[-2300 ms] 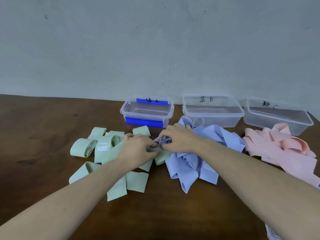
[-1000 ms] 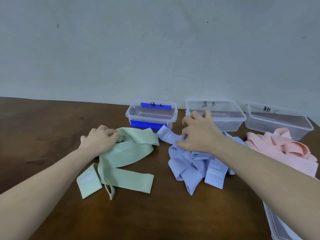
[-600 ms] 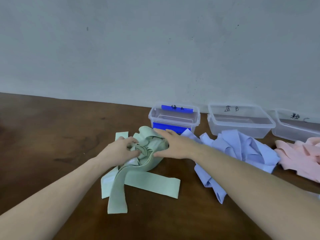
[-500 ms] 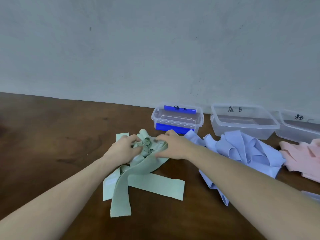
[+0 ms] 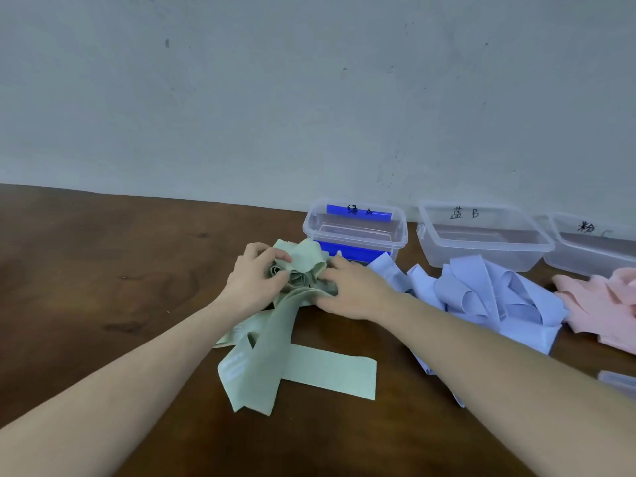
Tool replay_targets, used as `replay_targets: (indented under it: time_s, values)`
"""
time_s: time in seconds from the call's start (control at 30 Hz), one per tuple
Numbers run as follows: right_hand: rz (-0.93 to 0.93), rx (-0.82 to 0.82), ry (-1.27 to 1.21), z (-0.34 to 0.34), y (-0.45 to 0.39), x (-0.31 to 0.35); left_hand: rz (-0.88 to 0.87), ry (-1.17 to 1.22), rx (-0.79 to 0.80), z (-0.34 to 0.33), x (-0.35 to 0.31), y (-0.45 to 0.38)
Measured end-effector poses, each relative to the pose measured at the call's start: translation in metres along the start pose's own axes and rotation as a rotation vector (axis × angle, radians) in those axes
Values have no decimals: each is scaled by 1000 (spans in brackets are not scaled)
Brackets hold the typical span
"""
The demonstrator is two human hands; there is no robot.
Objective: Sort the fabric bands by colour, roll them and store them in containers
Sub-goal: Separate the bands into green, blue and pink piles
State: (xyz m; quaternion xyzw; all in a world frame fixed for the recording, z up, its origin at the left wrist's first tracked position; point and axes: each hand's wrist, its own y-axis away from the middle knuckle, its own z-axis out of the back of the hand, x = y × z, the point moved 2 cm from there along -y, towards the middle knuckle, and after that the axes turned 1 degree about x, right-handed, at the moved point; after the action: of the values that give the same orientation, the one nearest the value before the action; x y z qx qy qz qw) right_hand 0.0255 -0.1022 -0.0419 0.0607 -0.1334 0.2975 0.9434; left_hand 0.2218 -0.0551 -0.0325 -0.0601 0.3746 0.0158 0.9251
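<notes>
Brown wooden table [image 5: 103, 270] | grey wall [image 5: 275, 98] | green bands [image 5: 309, 366] bunched

I have one view only, from the camera on the person's head, so nothing is shared with a second. It looks forward and slightly down across the table [image 5: 103, 270] toward the wall [image 5: 309, 98], which fills the upper half. Both forearms run in from the bottom corners, and the left hand [image 5: 256, 282] and right hand [image 5: 354, 290] meet near the centre, close to the lens. The boxes [image 5: 481, 235] sit farther off, right of centre, against the wall. Wide-angle bending shows at the edges.
</notes>
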Motion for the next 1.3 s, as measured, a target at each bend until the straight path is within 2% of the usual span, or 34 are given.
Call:
replay_targets:
  time_s: [0.2,0.33,0.47,0.57,0.67,0.73,0.83,0.9,1.07,1.13,1.2,1.3]
  values:
    - [-8,-105,154,20,27,3,-144,-163,-76,19,-3,16]
    - [1,-83,114,34,50,8,-263,-281,-29,30,-2,30]
    - [160,112,74,26,73,22,-305,-210,255,33,-1,49]
    - [210,284,129,12,78,27,-275,-356,510,39,1,63]
    - [250,309,253,-4,76,30,-197,-495,680,42,11,70]
    - [292,272,260,-11,74,30,-133,-475,723,40,17,71]
    - [319,217,239,-14,69,32,-91,-305,690,34,17,67]
    - [290,181,210,-13,62,33,-102,-268,610,31,14,61]
    - [80,-5,70,-5,34,26,-168,-305,233,17,-2,41]
    - [5,10,-21,-5,33,21,-174,-340,193,12,-5,40]
    - [7,16,-40,-1,43,19,-235,-462,161,10,-9,44]
    - [24,-104,-4,13,66,7,-333,-566,109,10,-21,51]
